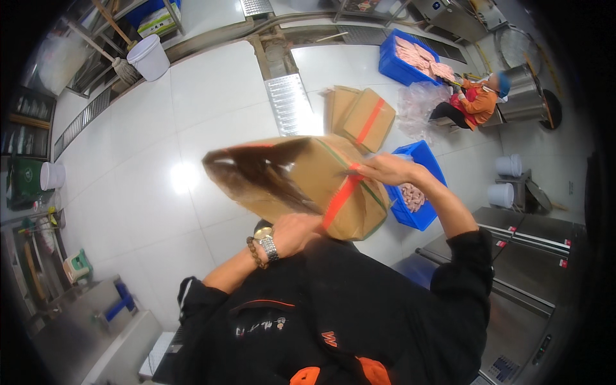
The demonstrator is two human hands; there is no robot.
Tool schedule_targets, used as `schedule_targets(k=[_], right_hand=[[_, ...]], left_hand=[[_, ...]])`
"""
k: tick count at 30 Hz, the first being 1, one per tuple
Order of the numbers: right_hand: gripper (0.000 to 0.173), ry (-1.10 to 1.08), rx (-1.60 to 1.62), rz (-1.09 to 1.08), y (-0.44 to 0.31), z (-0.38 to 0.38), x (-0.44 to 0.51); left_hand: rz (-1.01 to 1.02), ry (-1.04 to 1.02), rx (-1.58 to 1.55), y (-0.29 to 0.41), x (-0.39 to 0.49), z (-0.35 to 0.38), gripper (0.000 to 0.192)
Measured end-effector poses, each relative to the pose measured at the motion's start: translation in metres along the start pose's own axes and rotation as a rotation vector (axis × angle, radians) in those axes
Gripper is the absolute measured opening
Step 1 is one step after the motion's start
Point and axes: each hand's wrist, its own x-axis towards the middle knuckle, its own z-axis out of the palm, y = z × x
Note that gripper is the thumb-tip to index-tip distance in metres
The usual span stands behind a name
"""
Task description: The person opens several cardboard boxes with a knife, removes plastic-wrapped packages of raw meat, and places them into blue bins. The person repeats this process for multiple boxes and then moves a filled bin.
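Observation:
A brown cardboard box (pixel 293 168) is tilted in front of my body, its open, dark, shiny inside facing left. Red tape (pixel 342 199) crosses one side, and green stripes run along its edges. My left hand (pixel 299 233), with a watch and bead bracelet at the wrist, grips the lower edge of the box near the tape. Over the tape's upper end is my right hand (pixel 389 168), closed around a thin dark blade-like tool (pixel 347 173), blurred and partly hidden by the fingers. Below my right forearm stands a blue crate (pixel 426 219) holding pink meat pieces (pixel 413 197).
Cardboard boxes (pixel 369 120) lie on the tiled floor beyond. Another blue crate (pixel 399 67) holds slabs of pink meat, with a seated co-worker (pixel 476 103) beside it and plastic sheeting (pixel 418 110) nearby. Steel cabinets (pixel 524 279) flank my right; a white bucket (pixel 150 57) and mop (pixel 125 71) stand far left.

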Motion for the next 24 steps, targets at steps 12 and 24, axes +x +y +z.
schedule_targets(k=[12,24], right_hand=[[0.033,-0.121,-0.326,-0.090,0.020,-0.022,-0.082],[0.037,0.078,-0.074,-0.093,0.058,0.020,-0.125]], left_hand=[[0.014,0.024,0.036,0.029,0.012,0.039,0.039],[-0.031,-0.044,0.078,0.074,0.035,0.053,0.059]])
